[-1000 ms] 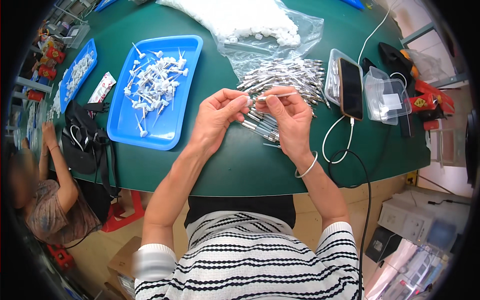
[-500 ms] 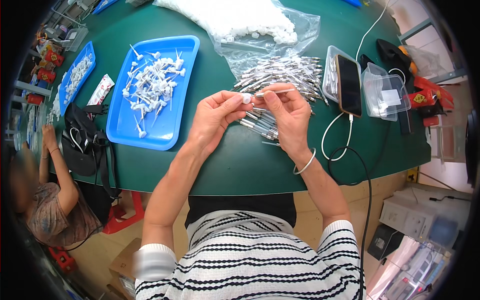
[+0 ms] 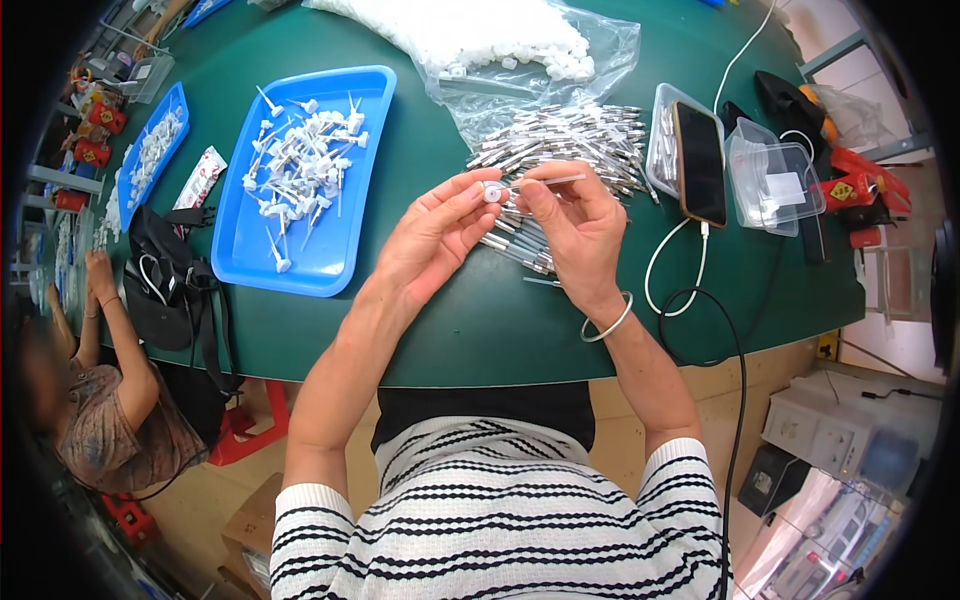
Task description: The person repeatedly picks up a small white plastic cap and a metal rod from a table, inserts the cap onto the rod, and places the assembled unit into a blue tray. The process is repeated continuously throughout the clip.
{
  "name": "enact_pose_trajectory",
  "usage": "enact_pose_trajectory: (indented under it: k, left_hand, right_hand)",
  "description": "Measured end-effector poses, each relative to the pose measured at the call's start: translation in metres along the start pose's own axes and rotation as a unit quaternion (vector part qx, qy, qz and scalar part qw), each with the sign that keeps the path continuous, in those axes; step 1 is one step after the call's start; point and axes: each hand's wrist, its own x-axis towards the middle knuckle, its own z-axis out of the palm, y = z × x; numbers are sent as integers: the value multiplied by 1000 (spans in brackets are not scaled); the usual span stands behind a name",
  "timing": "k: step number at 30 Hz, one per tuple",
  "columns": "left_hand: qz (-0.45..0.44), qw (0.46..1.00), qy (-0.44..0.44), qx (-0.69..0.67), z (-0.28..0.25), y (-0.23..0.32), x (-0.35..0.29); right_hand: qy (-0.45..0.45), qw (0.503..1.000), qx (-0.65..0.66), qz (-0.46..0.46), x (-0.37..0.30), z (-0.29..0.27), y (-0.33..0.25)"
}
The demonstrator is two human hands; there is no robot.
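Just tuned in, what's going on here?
The left hand pinches a white cap, and the right hand holds a thin rod by it; whether they touch is too small to tell. A rod pile lies just beyond. The larger blue tray, to the left, holds white-headed pieces.

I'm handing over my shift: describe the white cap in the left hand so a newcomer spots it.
On the green table, find the heap of slender rods. Over its near left side, the left hand pinches the white cap. It shows a small round face, unlike the thin rod in the right hand beside it.
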Motion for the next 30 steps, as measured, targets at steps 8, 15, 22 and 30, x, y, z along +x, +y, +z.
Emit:
enact_pose_trajectory:
  k: [8, 15, 22, 30]
  left_hand:
    - [-3, 1000, -2, -4, -1, -1, 0]
    - [-5, 1000, -4, -7, 0, -1, 0]
    - [3, 1000, 9, 8, 1, -2, 0]
    - [9, 1000, 22, 7, 1, -2, -1]
  right_hand:
    - [-2, 998, -54, -32, 0, 1, 1]
    - [-5, 997, -74, -37, 1, 0, -1]
    - [-8, 994, -96, -53, 1, -1, -2]
    - [-5, 990, -125, -61, 1, 0, -2]
